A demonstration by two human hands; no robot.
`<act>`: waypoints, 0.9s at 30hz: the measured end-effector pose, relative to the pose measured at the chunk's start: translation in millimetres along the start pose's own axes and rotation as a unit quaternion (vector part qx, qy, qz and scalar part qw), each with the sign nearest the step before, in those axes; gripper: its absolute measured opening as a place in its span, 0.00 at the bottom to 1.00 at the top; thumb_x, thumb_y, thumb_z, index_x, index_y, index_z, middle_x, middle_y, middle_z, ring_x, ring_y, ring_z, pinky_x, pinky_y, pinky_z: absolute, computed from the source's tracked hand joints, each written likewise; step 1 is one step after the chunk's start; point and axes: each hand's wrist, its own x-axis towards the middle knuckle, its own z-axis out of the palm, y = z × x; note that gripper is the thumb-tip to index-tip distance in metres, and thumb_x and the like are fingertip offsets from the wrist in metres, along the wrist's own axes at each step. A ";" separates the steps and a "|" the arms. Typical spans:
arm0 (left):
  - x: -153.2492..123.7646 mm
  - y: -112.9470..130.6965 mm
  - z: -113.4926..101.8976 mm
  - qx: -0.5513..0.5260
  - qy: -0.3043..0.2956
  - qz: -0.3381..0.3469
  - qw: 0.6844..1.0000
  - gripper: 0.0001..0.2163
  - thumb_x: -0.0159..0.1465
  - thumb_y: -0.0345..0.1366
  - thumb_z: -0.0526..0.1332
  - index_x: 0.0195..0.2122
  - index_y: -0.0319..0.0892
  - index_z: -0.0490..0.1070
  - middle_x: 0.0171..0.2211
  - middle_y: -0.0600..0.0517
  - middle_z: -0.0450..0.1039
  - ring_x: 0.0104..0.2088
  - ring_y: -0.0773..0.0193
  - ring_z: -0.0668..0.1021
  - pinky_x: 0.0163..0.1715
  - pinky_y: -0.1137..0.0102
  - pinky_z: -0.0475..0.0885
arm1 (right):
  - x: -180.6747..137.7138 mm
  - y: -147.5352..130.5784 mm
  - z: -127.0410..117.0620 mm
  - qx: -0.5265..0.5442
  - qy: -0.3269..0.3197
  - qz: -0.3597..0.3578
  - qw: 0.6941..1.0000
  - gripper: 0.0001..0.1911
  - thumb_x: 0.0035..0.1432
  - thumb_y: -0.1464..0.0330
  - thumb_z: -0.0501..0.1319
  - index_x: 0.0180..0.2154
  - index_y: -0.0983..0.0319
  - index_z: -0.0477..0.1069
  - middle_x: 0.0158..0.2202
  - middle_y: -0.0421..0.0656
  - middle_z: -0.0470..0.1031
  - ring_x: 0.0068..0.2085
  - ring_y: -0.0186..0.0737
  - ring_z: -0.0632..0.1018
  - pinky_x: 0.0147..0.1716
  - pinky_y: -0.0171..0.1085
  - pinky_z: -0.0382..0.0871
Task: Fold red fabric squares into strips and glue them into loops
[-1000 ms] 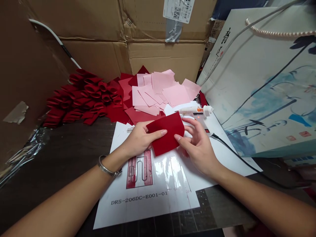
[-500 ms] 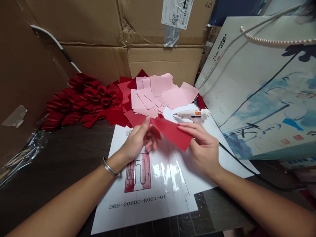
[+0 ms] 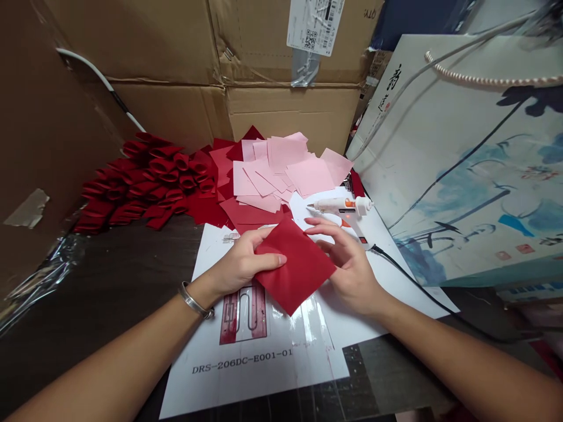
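Note:
A square of red paper [image 3: 295, 266] is held up flat above the white sheet, turned with one corner toward me. My left hand [image 3: 246, 258] pinches its left side, thumb on top and the other fingers hidden underneath. At the right corner, my right hand [image 3: 352, 261] grips the paper's edge, its fingers curved along the upper right side and part of the thumb behind the paper. Just beyond that hand lies a white and orange glue gun [image 3: 338, 205] with a black cord. Beneath the hands is a white printed sheet [image 3: 259, 387] covered with clear, shiny tape.
Rolled dark red pieces [image 3: 149, 176] are heaped at the back left. Loose pink paper squares [image 3: 281, 167] lie on red ones [image 3: 246, 214] at the back. A cardboard box [image 3: 290, 111] stands behind, and a painted paper bag [image 3: 475, 176] rises on the right.
The red paper has turned from a tilted, slanting position to face up as a diamond. My left thumb has come down on it, and my right hand has shifted slightly left.

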 end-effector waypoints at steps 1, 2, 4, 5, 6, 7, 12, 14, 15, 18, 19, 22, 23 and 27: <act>-0.2 -0.2 -0.1 -0.004 -0.005 -0.007 1.000 0.09 0.58 0.33 0.67 0.41 0.39 0.75 0.33 0.50 0.77 0.34 0.63 0.77 0.35 0.71 0.71 | 0.1 0.3 -0.7 0.009 -0.014 -0.004 1.000 0.13 0.56 0.67 0.65 0.45 0.53 0.72 0.59 0.44 0.64 0.44 0.40 0.75 0.39 0.42 0.77; -0.3 -0.5 -0.1 -0.008 -0.009 -0.015 1.000 0.10 0.58 0.33 0.67 0.41 0.39 0.75 0.33 0.50 0.77 0.34 0.63 0.78 0.35 0.71 0.71 | -0.3 0.5 -1.2 0.011 -0.026 -0.012 1.000 0.13 0.57 0.67 0.65 0.45 0.52 0.72 0.58 0.44 0.65 0.44 0.40 0.75 0.38 0.41 0.77; -0.2 -1.5 -0.4 -0.020 0.000 -0.028 0.999 0.13 0.56 0.32 0.68 0.43 0.39 0.74 0.35 0.49 0.77 0.35 0.62 0.78 0.35 0.71 0.71 | -1.6 0.3 -2.2 -0.007 -0.051 -0.036 0.998 0.12 0.60 0.68 0.61 0.46 0.51 0.72 0.53 0.44 0.65 0.41 0.38 0.75 0.35 0.40 0.76; -0.2 -2.1 -0.6 -0.029 0.013 -0.035 0.999 0.15 0.56 0.31 0.68 0.45 0.40 0.73 0.36 0.49 0.77 0.35 0.63 0.78 0.35 0.71 0.71 | -2.5 -0.2 -2.6 -0.027 -0.062 -0.045 0.997 0.12 0.62 0.68 0.59 0.47 0.51 0.71 0.51 0.44 0.65 0.40 0.37 0.74 0.34 0.39 0.76; -0.2 -2.6 -1.0 -0.038 0.030 -0.041 0.998 0.18 0.55 0.31 0.68 0.48 0.41 0.72 0.36 0.50 0.77 0.34 0.63 0.78 0.35 0.71 0.71 | -3.1 -0.8 -3.1 -0.049 -0.072 -0.054 0.995 0.13 0.63 0.69 0.58 0.48 0.50 0.71 0.48 0.44 0.66 0.38 0.36 0.74 0.32 0.38 0.75; -0.4 -2.9 -1.3 -0.046 0.046 -0.044 0.997 0.21 0.54 0.30 0.69 0.50 0.42 0.71 0.35 0.51 0.77 0.33 0.65 0.77 0.34 0.72 0.71 | -3.6 -1.6 -3.6 -0.070 -0.080 -0.063 0.992 0.14 0.63 0.71 0.57 0.48 0.49 0.72 0.46 0.44 0.66 0.38 0.36 0.73 0.29 0.37 0.74; -1.2 -0.8 -0.8 -0.073 0.032 -0.045 0.996 0.22 0.54 0.29 0.69 0.50 0.45 0.71 0.33 0.54 0.76 0.31 0.68 0.77 0.32 0.74 0.71 | -2.2 -5.8 -4.5 -0.124 -0.133 -0.128 0.975 0.20 0.57 0.78 0.56 0.47 0.54 0.75 0.37 0.41 0.75 0.33 0.35 0.75 0.26 0.36 0.70; -0.5 0.6 1.2 -0.089 0.017 -0.048 0.995 0.20 0.56 0.31 0.69 0.50 0.45 0.70 0.35 0.52 0.76 0.33 0.66 0.78 0.34 0.74 0.72 | -2.1 -6.8 -3.4 -0.138 -0.132 -0.139 0.972 0.18 0.54 0.79 0.56 0.42 0.57 0.77 0.32 0.40 0.77 0.30 0.35 0.76 0.27 0.37 0.71; 0.1 1.0 2.5 -0.100 0.019 -0.043 0.994 0.19 0.57 0.34 0.69 0.49 0.45 0.70 0.36 0.51 0.76 0.34 0.66 0.78 0.34 0.74 0.73 | -2.4 -7.2 -2.7 -0.139 -0.120 -0.134 0.974 0.17 0.54 0.78 0.57 0.39 0.57 0.78 0.31 0.40 0.78 0.30 0.35 0.77 0.27 0.37 0.72; 2.0 0.8 6.4 -0.126 0.037 -0.031 0.991 0.15 0.62 0.47 0.64 0.42 0.41 0.71 0.31 0.50 0.74 0.26 0.66 0.76 0.25 0.73 0.73 | -3.8 -7.1 -1.5 -0.104 -0.056 -0.091 0.989 0.16 0.53 0.78 0.58 0.39 0.58 0.78 0.35 0.41 0.81 0.29 0.35 0.79 0.26 0.36 0.73; 2.4 0.5 7.5 -0.125 0.038 -0.035 0.991 0.16 0.62 0.49 0.62 0.40 0.40 0.70 0.28 0.51 0.72 0.23 0.67 0.74 0.20 0.74 0.71 | -4.0 -6.7 -1.6 -0.084 -0.035 -0.074 0.993 0.15 0.53 0.78 0.58 0.40 0.58 0.78 0.35 0.41 0.80 0.27 0.33 0.78 0.24 0.35 0.73; 2.6 -0.7 9.8 -0.087 0.031 -0.043 0.995 0.12 0.62 0.44 0.64 0.36 0.40 0.67 0.23 0.55 0.67 0.17 0.71 0.69 0.14 0.75 0.67 | -2.9 -5.1 -2.3 -0.042 0.008 -0.031 0.999 0.08 0.55 0.74 0.62 0.37 0.59 0.77 0.30 0.38 0.77 0.22 0.30 0.76 0.20 0.33 0.70; 2.6 -1.2 10.2 -0.073 0.031 -0.039 0.996 0.10 0.62 0.40 0.64 0.36 0.40 0.67 0.21 0.57 0.66 0.16 0.72 0.69 0.15 0.76 0.67 | -2.2 -4.7 -2.3 -0.037 0.014 -0.022 0.999 0.04 0.55 0.72 0.63 0.35 0.60 0.76 0.28 0.38 0.76 0.21 0.30 0.76 0.20 0.33 0.70; 3.0 -3.4 10.0 -0.073 0.039 -0.035 0.996 0.07 0.63 0.36 0.62 0.37 0.40 0.66 0.19 0.58 0.66 0.16 0.72 0.69 0.16 0.76 0.69 | 0.2 -4.2 -0.1 0.005 0.015 0.030 0.999 0.06 0.57 0.65 0.65 0.31 0.60 0.75 0.26 0.38 0.74 0.22 0.30 0.75 0.19 0.32 0.68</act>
